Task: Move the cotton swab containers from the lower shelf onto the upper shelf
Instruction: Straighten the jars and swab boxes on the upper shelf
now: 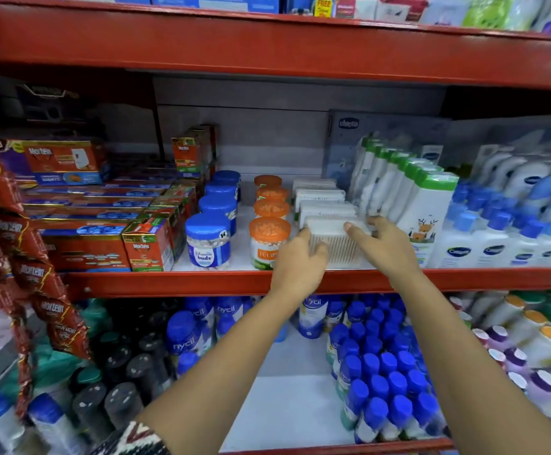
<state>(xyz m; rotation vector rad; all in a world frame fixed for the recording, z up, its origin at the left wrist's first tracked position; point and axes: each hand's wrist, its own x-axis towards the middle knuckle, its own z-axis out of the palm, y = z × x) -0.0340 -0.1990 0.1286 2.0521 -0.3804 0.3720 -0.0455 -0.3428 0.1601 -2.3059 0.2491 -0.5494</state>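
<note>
A clear rectangular cotton swab box with a white lid point(335, 239) stands at the front edge of the upper red shelf point(175, 282). My left hand point(300, 262) grips its left side and my right hand point(384, 244) holds its right side and lid. Behind it runs a row of several like white-lidded boxes point(321, 198). To the left stand orange-lidded swab jars point(269, 238) and blue-lidded swab jars point(208, 239) in rows. The lower shelf point(287, 412) has a bare white patch in front of me.
Red Mortein boxes point(146, 246) fill the upper shelf's left; white bottles with green caps point(428, 208) and blue-capped lotion bottles point(494, 241) crowd its right. Blue-capped bottles point(385, 382) and dark bottles point(126, 372) flank the lower shelf. A hanging strip of red sachets point(28, 274) dangles at left.
</note>
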